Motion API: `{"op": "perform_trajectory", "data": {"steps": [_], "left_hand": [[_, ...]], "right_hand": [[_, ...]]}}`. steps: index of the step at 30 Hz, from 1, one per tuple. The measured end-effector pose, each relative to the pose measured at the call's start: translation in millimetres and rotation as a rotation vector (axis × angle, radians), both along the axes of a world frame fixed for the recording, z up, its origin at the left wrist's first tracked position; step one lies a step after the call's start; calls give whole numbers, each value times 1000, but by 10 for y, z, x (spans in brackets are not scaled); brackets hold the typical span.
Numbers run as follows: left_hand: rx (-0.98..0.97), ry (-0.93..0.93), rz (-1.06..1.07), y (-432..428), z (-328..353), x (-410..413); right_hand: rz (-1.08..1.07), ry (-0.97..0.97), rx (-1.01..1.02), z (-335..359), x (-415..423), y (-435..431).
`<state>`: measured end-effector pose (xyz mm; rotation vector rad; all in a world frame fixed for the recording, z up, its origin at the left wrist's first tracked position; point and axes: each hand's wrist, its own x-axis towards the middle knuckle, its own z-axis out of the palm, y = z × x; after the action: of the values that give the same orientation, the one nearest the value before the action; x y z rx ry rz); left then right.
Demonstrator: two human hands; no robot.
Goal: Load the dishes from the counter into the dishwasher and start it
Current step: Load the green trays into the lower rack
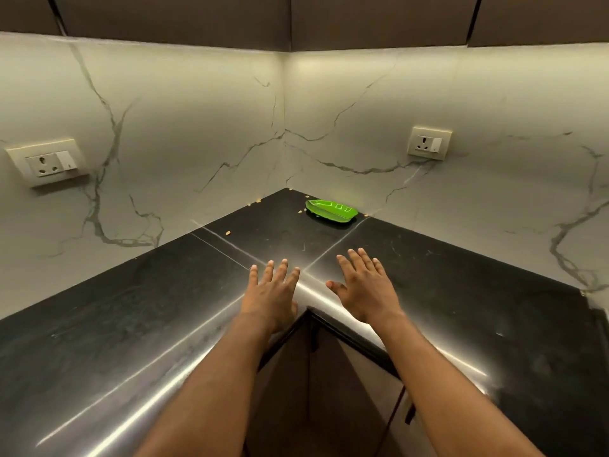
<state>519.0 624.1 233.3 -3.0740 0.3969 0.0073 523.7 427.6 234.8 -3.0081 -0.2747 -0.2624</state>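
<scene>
A green leaf-shaped dish point(331, 211) lies on the black corner counter point(148, 308), far back near the wall corner. My left hand point(273, 290) is stretched over the counter's inner corner, palm down, fingers straight and spread. My right hand point(364, 285) is beside it, also flat with fingers straight, holding nothing. Both hands are well short of the green dish. No dishwasher is in view.
Small crumbs point(228, 231) are scattered on the counter near the back corner. Marble walls carry a socket on the left point(49, 163) and another on the right point(428, 144). Dark cabinet doors point(316, 390) stand below the counter's inner corner; upper cabinets hang overhead.
</scene>
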Motion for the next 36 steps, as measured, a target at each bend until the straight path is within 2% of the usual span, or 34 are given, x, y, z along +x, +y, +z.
{"op": "perform_trajectory", "data": {"steps": [10, 23, 30, 36], "left_hand": [[-12, 85, 33, -11, -239, 1268], [-81, 225, -47, 68, -725, 3378], [-113, 349, -9, -17, -1064, 3931], [-47, 510, 35, -26, -1158, 4339]], "right_hand": [[33, 78, -12, -212, 1281, 61], [-69, 227, -84, -519, 3072, 210], [-73, 311, -133, -822, 3551, 124], [-51, 293, -128, -941, 4142, 54]]}}
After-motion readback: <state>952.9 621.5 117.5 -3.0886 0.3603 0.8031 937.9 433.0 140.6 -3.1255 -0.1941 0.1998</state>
